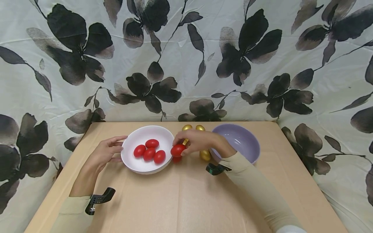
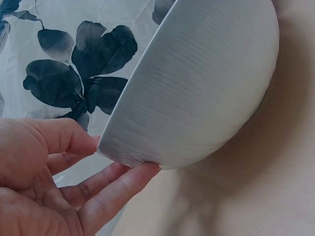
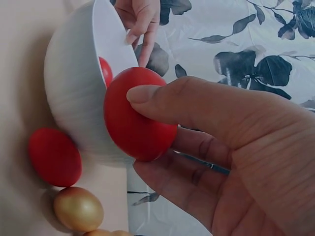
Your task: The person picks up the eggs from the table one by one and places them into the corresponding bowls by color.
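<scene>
My right hand [image 1: 201,140] pinches a red egg [image 3: 140,115] between thumb and fingers, just off the right rim of the white bowl [image 1: 131,162]. Several red eggs [image 1: 149,154] lie inside that bowl. At its left side, my left hand [image 1: 106,150] holds the rim, thumb at the edge and fingertips against the outer wall [image 2: 197,88]. Another red egg [image 3: 55,157] rests on the table beside the bowl, mostly hidden under my right hand in the head view. Several gold eggs [image 1: 205,155] stand beyond it, partly covered by the same hand.
A purple bowl [image 1: 242,142] stands right of the gold eggs, partly behind my right forearm. Underneath is a light wooden table [image 1: 180,200]. A floral cloth [image 1: 186,58] hangs at the table's back edge.
</scene>
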Demonstrator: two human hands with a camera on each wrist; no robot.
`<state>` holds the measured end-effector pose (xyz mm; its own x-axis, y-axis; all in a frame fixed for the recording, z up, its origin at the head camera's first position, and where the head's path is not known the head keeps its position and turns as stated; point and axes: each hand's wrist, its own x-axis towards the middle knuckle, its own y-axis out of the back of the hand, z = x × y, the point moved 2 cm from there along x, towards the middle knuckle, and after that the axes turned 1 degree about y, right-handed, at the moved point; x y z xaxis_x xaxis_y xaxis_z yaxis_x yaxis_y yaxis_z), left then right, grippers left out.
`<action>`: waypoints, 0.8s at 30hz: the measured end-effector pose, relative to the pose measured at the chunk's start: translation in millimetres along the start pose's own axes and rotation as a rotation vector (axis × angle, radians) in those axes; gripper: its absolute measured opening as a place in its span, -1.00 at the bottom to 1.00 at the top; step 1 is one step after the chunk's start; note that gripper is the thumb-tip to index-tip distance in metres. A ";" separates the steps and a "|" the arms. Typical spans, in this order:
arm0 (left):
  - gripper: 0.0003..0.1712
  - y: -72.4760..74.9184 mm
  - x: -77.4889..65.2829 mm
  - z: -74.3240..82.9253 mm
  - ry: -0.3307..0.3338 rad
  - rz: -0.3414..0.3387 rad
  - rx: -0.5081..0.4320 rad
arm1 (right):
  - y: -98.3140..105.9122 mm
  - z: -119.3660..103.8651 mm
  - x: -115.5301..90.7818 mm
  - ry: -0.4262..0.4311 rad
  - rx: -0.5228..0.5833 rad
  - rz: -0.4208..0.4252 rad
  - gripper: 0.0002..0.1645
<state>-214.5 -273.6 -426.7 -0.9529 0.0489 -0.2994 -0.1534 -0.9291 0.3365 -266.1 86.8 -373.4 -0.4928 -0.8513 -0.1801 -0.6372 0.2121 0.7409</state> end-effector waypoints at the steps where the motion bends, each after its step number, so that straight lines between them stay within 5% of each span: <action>1: -0.35 -0.1 -0.5 0.4 -0.002 0.000 0.000 | 0.6 -1.2 0.7 0.002 0.002 0.003 -0.52; 24: -0.34 -0.4 -2.5 -0.2 -0.033 0.001 -0.023 | 3.5 -5.2 30.8 0.046 0.041 0.036 -0.52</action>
<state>-212.1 -273.5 -426.2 -0.9613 0.0600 -0.2690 -0.1469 -0.9373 0.3160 -280.3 58.8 -373.0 -0.4890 -0.8635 -0.1234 -0.6437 0.2617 0.7191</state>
